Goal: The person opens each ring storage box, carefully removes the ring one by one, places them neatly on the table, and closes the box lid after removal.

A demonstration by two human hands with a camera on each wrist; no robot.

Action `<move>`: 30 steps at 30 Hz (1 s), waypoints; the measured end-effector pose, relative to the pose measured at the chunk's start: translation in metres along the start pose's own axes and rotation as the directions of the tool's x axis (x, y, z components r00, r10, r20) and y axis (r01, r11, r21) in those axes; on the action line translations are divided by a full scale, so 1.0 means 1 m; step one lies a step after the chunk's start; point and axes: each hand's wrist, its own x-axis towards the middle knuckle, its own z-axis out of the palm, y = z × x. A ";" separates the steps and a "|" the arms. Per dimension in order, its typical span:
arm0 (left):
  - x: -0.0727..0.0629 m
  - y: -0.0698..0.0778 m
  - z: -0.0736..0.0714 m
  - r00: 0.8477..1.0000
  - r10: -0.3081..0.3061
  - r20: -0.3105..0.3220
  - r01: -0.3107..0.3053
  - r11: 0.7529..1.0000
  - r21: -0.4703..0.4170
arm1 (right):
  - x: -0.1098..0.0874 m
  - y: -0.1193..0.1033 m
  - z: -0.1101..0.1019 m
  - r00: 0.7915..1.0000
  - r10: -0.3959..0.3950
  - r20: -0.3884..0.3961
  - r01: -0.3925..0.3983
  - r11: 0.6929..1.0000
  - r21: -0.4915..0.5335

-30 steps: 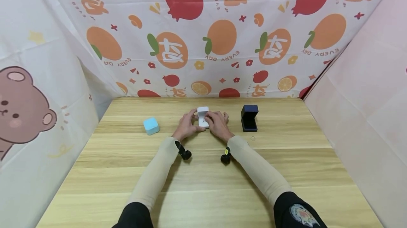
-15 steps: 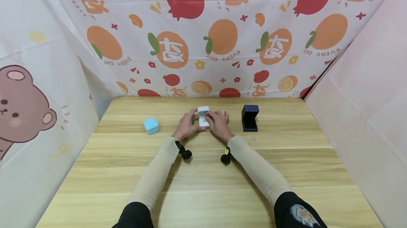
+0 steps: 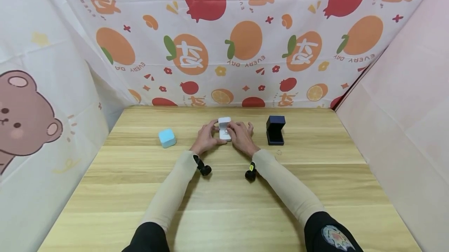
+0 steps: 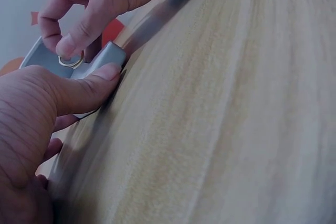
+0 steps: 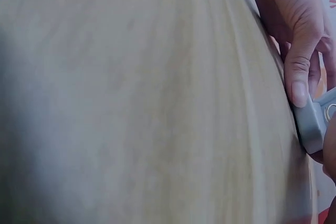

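A white ring box (image 3: 225,137) stands with its lid raised near the back middle of the table. My left hand (image 3: 206,138) grips it from the left, thumb (image 4: 107,72) along the front edge of its base. From the other side my right hand (image 3: 242,137) reaches over the box. Thumb and forefinger of that hand pinch a gold ring (image 4: 71,66) right at the inside of the box, as the left wrist view shows. In the right wrist view the ring is partly hidden and the grey-looking box (image 5: 311,124) is cut by the frame edge.
A light blue box (image 3: 167,138) with rounded corners sits to the left. On the right, a dark navy ring box (image 3: 275,130) stands with its lid up. A thin ring (image 3: 279,152) lies on the wooden table (image 3: 224,201) in front of it. A printed cloth hangs behind.
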 end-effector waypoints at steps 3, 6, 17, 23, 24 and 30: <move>0.000 0.000 0.000 1.000 -0.010 0.008 0.010 1.000 0.007 | -0.001 0.000 -0.001 1.000 0.009 0.013 -0.008 1.000 -0.012; 0.000 0.000 0.000 1.000 -0.013 0.010 0.013 1.000 0.006 | -0.001 0.000 -0.002 1.000 0.011 0.019 -0.011 1.000 -0.008; 0.002 0.002 0.000 1.000 0.006 0.002 -0.006 1.000 -0.010 | 0.001 -0.002 -0.007 0.998 -0.043 -0.052 0.043 0.999 0.017; 0.001 0.002 0.001 1.000 -0.003 0.002 0.003 1.000 -0.013 | 0.004 -0.003 -0.010 0.994 -0.081 -0.071 0.083 0.996 0.018; 0.001 0.002 0.001 1.000 -0.005 0.004 0.005 1.000 -0.011 | 0.004 -0.004 -0.011 0.994 -0.086 -0.074 0.088 0.996 0.022; 0.003 0.001 0.001 1.000 -0.015 0.009 0.015 1.000 -0.002 | 0.009 -0.011 -0.017 0.990 -0.111 -0.086 0.114 0.993 0.033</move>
